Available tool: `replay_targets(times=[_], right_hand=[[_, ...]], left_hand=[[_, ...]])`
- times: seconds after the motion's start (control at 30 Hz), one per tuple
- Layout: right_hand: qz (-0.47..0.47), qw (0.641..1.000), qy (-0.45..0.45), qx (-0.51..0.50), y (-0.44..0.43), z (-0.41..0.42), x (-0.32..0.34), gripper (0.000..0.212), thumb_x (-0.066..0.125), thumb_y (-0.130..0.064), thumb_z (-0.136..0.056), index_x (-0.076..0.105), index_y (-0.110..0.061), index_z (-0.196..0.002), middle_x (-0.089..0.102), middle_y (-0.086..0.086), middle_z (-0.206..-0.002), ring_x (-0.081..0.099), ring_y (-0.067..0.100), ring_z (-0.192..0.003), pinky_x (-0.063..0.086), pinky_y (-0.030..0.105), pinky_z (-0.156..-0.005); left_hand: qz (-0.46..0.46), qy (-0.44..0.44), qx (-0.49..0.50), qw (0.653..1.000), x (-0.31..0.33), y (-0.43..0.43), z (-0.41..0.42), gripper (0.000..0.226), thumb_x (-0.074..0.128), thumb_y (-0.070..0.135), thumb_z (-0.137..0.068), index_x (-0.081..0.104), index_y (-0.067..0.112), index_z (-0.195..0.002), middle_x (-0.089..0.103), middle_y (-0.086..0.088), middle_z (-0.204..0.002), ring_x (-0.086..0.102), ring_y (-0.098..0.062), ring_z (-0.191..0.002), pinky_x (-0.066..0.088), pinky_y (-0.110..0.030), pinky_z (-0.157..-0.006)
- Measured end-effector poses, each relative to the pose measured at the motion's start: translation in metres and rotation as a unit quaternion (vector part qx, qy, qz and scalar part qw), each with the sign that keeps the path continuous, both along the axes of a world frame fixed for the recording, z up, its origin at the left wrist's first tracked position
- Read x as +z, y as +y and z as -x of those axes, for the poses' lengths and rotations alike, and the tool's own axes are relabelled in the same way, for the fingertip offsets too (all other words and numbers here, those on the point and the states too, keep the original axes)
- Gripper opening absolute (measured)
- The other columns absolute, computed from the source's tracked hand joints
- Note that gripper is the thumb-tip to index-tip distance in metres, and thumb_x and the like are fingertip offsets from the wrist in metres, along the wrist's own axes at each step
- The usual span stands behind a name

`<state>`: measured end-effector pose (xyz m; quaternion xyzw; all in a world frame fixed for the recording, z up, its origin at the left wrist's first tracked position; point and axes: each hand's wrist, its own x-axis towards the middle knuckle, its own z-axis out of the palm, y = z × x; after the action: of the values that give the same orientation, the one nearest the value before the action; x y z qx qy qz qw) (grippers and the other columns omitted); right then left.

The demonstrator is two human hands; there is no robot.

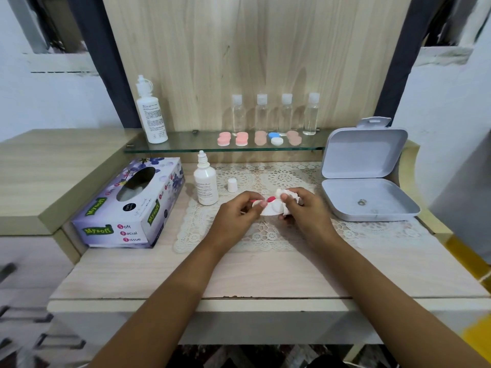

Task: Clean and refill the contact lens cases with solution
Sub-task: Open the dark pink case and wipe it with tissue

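at the far left of the table lies a purple tissue box, its oval opening facing up. behind it, on the left end of a glass shelf, stands a tall white bottle. just right of the box, at the edge of a lace mat, stands a smaller white solution bottle with its nozzle bare; its small white cap stands upright on the mat beside it.

over the middle of the mat the left hand is closed in a pinch on one end of a contact lens case, white with a red part showing between the two hands. the right hand is curled around a wad of white tissue pressed against the case's other end. the case is held just above the mat, not resting on it.

farther back, on the shelf, a row of lens cases, mostly pink with one blue and white, lies in front of four clear bottles with white caps. at the right of the table a grey hinged box stands open, a small ring-like object in its lower half.
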<state>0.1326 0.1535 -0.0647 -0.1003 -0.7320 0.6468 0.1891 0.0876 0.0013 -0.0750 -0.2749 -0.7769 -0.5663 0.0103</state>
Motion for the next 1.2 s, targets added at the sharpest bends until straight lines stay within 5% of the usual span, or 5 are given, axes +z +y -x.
replay_targets(times=[0.17,0.47,0.57,0.83,1.2], right_hand=[[-0.006,0.999,0.020,-0.032,0.000,-0.003,0.000,0.011,0.051,-0.014,-0.095,0.060,-0.012,-0.100,0.061,0.004,-0.068,0.056,0.000,-0.046,0.047,0.016,-0.048],[-0.227,0.970,0.084,0.028,0.001,-0.008,-0.012,0.048,0.059,-0.007,-0.088,0.048,-0.015,-0.134,0.056,-0.005,-0.111,0.056,0.006,-0.100,0.040,0.001,-0.080],[-0.178,0.980,0.081,0.032,0.003,-0.008,-0.011,0.041,0.063,-0.008,-0.087,0.056,-0.017,-0.126,0.060,-0.006,-0.115,0.057,0.006,-0.105,0.042,0.007,-0.086],[-0.145,0.983,0.111,0.024,0.007,-0.007,-0.010,0.032,0.066,-0.008,-0.083,0.065,-0.036,-0.098,0.068,-0.007,-0.089,0.061,0.006,-0.071,0.052,0.033,-0.076],[-0.320,0.915,0.237,-0.058,0.012,-0.002,-0.021,0.019,0.063,-0.011,-0.080,0.073,-0.005,-0.094,0.058,0.002,-0.091,0.053,0.003,-0.079,0.041,0.007,-0.070]], left_hand=[[0.023,0.020,-0.015,0.999,-0.001,0.000,-0.002,0.032,0.075,0.017,-0.077,0.062,0.030,-0.103,0.062,0.010,-0.080,0.054,0.007,-0.064,0.044,-0.011,-0.064],[-0.028,0.006,0.008,1.000,-0.002,-0.001,0.003,0.031,0.079,0.017,-0.073,0.068,0.023,-0.100,0.070,0.004,-0.085,0.062,-0.003,-0.078,0.048,-0.021,-0.072],[-0.039,-0.004,0.001,0.999,-0.002,-0.002,0.005,0.031,0.079,0.017,-0.072,0.069,0.023,-0.101,0.070,0.006,-0.086,0.063,-0.004,-0.079,0.049,-0.022,-0.073],[-0.043,-0.029,-0.028,0.998,-0.003,-0.002,0.005,0.032,0.078,0.011,-0.072,0.068,0.028,-0.097,0.070,0.012,-0.087,0.064,-0.003,-0.084,0.053,-0.029,-0.081],[-0.077,-0.088,-0.047,0.992,-0.004,-0.004,0.009,0.036,0.079,0.010,-0.070,0.071,0.027,-0.100,0.072,0.001,-0.088,0.063,-0.007,-0.082,0.052,-0.027,-0.080]])
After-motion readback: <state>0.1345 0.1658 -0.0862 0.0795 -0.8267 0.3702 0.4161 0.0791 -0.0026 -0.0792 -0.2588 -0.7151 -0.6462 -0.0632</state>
